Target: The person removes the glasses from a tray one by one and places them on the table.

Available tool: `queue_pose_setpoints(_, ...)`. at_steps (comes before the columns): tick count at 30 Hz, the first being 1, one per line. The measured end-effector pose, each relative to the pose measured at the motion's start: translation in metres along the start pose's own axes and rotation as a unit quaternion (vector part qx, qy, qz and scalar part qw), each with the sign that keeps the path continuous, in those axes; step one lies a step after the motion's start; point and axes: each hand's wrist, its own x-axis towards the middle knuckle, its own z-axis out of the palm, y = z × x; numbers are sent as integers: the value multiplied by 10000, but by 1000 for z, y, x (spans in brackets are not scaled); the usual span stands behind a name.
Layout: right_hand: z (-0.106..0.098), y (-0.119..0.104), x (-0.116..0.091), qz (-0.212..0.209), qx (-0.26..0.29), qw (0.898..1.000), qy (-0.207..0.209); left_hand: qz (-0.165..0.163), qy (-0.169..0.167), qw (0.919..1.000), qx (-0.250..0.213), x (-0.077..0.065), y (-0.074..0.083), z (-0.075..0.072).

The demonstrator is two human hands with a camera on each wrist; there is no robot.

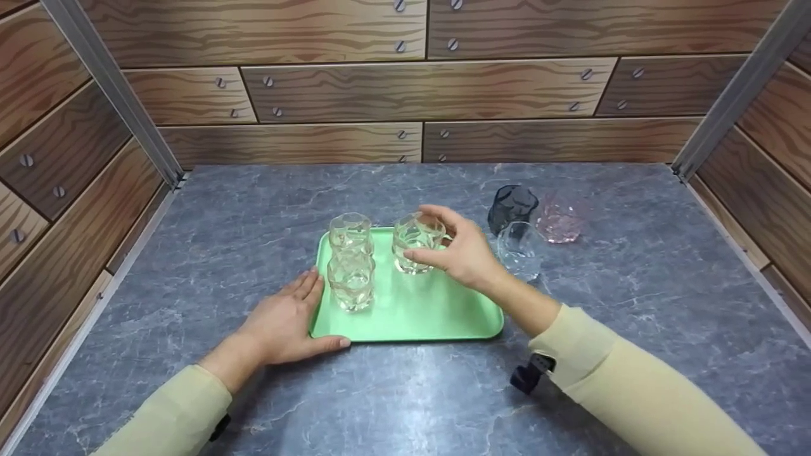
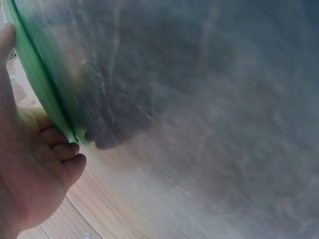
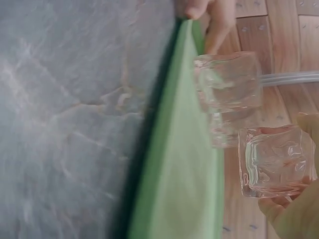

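Note:
My right hand [image 1: 466, 253] holds a clear faceted glass [image 1: 415, 244] between thumb and fingers over the back middle of a green tray [image 1: 412, 316]. In the right wrist view, a small gap shows between the base of this glass [image 3: 276, 162] and the tray [image 3: 174, 184]. Two more clear glasses stand on the tray's left side, one at the back [image 1: 350, 229] and one in front of it [image 1: 351, 285]. My left hand [image 1: 282, 323] rests against the tray's left front corner, fingers along the left side and thumb at the front edge.
Right of the tray, on the grey marbled table [image 1: 633, 329], stand a dark grey glass [image 1: 512, 208], a pink glass [image 1: 562, 221] and another clear glass [image 1: 519, 250] close together. Wood-patterned walls [image 1: 418, 92] enclose the table at the back and sides.

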Motion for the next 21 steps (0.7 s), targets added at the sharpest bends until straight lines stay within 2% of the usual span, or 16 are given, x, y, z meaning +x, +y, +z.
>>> queue_pose_setpoints(11, -56, -20, -21, -285, 13, 9995, 117, 87, 104, 9999, 58, 0, -1, 0)
queue_pose_setpoints(21, -112, -31, -39, -276, -422, 9980, 369, 81, 75, 9999, -19, 0, 0, 0)
